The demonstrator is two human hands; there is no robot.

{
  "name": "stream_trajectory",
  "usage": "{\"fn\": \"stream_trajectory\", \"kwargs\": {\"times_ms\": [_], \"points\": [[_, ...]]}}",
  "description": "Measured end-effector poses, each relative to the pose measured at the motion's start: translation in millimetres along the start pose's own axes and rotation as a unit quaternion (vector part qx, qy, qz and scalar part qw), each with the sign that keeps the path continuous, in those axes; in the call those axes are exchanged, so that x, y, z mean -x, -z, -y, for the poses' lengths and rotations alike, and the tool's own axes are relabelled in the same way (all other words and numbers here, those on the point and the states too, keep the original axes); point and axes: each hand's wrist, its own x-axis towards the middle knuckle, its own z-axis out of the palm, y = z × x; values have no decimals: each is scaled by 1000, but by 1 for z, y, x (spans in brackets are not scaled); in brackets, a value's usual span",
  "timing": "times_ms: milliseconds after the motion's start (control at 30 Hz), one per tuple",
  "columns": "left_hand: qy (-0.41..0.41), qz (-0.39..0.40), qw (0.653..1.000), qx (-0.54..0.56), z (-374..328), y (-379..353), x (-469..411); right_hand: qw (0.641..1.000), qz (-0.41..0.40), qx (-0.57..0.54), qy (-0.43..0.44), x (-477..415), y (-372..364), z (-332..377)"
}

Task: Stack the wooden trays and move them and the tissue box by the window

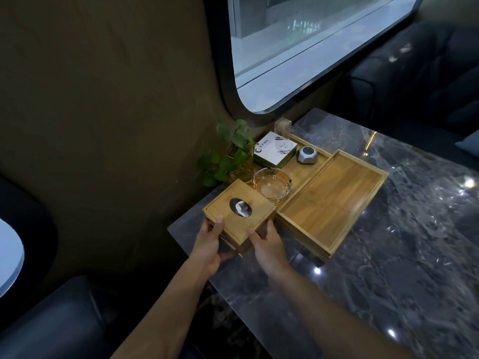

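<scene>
A square wooden tissue box [234,207] with an oval hole showing white tissue sits at the near left corner of the marble table. My left hand [210,244] grips its near left corner, thumb on the lid. My right hand [269,248] holds its near right corner. To the right lies a stack of wooden trays [331,200], the top one empty, touching the box's right side. Behind them a narrower wooden tray [298,165] runs along the wall under the window [298,47].
The narrow tray holds a glass ashtray [272,185], a white-and-green carton [274,150] and a small silver device [307,154]. A potted plant [230,154] and a clear holder [283,125] stand by the wall. Dark sofas flank the grey marble table [401,255].
</scene>
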Motion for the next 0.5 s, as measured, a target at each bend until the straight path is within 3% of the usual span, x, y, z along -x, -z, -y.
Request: {"fn": "stream_trajectory", "kwargs": {"times_ms": [300, 400, 500], "points": [[-5, -12, 1000, -15, 1, 0, -4, 1000, -8, 8, -11, -4, 3, -2], [-27, -113, 992, -57, 0, -1, -5, 998, 10, 48, -47, -1, 9, 3], [-168, -205, 950, -163, -7, -1, -4, 989, 28, 137, -39, 3, 25, 16]]}}
